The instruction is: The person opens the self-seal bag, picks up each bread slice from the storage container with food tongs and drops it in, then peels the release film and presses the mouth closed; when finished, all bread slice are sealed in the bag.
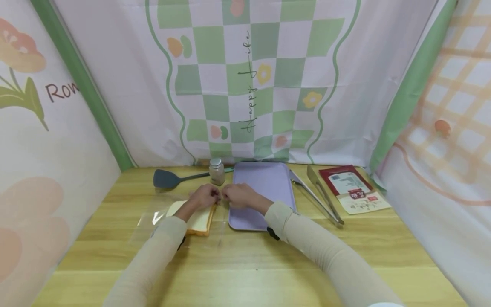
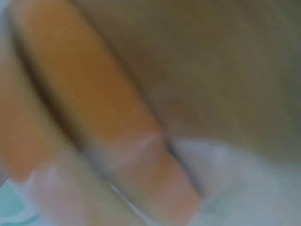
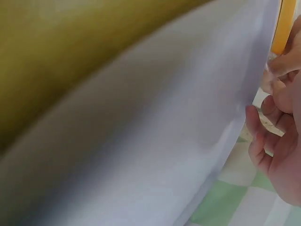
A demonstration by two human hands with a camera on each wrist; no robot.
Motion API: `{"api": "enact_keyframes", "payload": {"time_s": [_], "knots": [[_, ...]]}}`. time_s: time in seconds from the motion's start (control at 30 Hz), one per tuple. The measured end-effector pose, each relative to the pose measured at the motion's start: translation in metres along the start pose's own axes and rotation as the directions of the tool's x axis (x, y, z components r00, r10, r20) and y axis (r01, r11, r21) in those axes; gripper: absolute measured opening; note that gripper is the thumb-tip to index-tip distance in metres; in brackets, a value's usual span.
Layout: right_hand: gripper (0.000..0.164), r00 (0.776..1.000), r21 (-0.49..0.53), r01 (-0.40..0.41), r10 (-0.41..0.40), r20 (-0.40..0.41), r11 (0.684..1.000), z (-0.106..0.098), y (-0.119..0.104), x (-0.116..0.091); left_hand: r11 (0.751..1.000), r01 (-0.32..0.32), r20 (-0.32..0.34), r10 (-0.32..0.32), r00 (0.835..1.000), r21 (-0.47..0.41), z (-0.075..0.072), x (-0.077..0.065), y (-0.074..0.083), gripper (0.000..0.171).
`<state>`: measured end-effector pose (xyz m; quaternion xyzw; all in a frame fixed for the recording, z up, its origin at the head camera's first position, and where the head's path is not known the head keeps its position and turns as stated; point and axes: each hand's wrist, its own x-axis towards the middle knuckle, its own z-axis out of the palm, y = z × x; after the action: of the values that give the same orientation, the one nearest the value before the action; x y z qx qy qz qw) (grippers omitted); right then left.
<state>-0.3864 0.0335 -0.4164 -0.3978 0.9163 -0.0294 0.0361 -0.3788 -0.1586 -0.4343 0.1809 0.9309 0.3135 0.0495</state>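
Slices of bread (image 1: 199, 221) lie on the table in a clear plastic bag (image 1: 147, 219) that spreads out around them. The left hand (image 1: 202, 196) reaches over the bread, its fingers pinching the bag near the far right corner. Just beside it, the right hand (image 1: 241, 196) has curled fingers that meet the left ones at the same part of the bag; the film between them is hard to make out. Beneath the right hand and forearm lies a lavender tray (image 1: 264, 181). Blurred bread crust (image 2: 94, 80) fills much of the left wrist view, with clear film over its lower part.
Behind the hands stands a small lidded jar (image 1: 217, 172), in front of the handle of a dark spatula (image 1: 166, 179). Metal tongs (image 1: 318, 196) lie right of the tray, and a red and cream food packet (image 1: 354, 189) is farther right. Curtains enclose the wooden table (image 1: 245, 273).
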Motion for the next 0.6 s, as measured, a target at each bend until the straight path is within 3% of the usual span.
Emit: {"api": "enact_keyframes", "payload": {"time_s": [0.13, 0.4, 0.6], "knots": [[0.018, 1.0, 0.022, -0.01, 0.01, 0.008, 1.0, -0.007, -0.001, -0.004, 0.995, 0.095, -0.037, -0.095, 0.995, 0.003, -0.004, 0.0, -0.006, 0.011], [0.01, 0.999, 0.035, -0.024, 0.022, 0.04, 0.999, -0.013, -0.013, -0.02, 0.994, 0.07, -0.015, -0.072, 0.997, -0.084, -0.008, 0.0, -0.011, 0.017], [0.008, 0.999, 0.064, -0.031, 0.028, 0.041, 0.997, -0.015, -0.025, -0.04, 0.989, 0.101, -0.037, -0.105, 0.994, -0.107, -0.008, -0.002, -0.011, 0.018]]}}
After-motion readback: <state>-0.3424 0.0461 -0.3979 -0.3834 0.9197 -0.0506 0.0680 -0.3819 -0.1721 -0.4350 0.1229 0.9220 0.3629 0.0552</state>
